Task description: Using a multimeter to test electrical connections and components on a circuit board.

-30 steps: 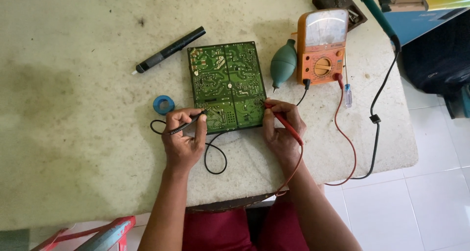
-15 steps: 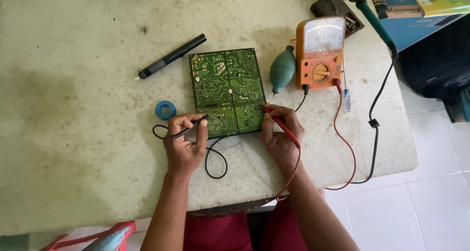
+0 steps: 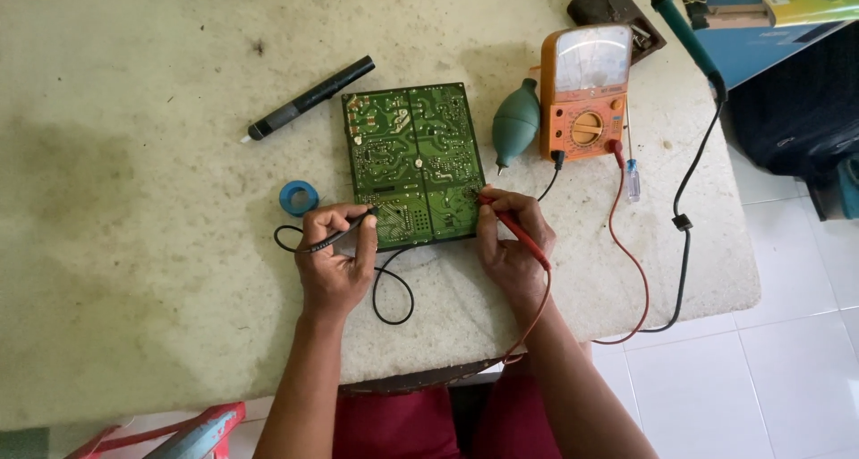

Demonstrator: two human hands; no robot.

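Stained pale stone tabletop (image 3: pixel 134 199) fills my view, with the green rectangular circuit board (image 3: pixel 412 164) lying flat, solder side up, as my landmark. My left hand (image 3: pixel 335 262) is closed around the thin black probe (image 3: pixel 344 231), its tip resting on the board's near left edge. My right hand (image 3: pixel 512 244) pinches the red probe (image 3: pixel 514 229) like a pen, so its tip meets the near right corner. Right of the board stands the orange analogue meter (image 3: pixel 586 92), leads trailing to both probes; between them lies a teal rubber blower (image 3: pixel 516 123). Left of the board sits a blue tape roll (image 3: pixel 298 198), beyond it a black pen-shaped tool (image 3: pixel 309 98)
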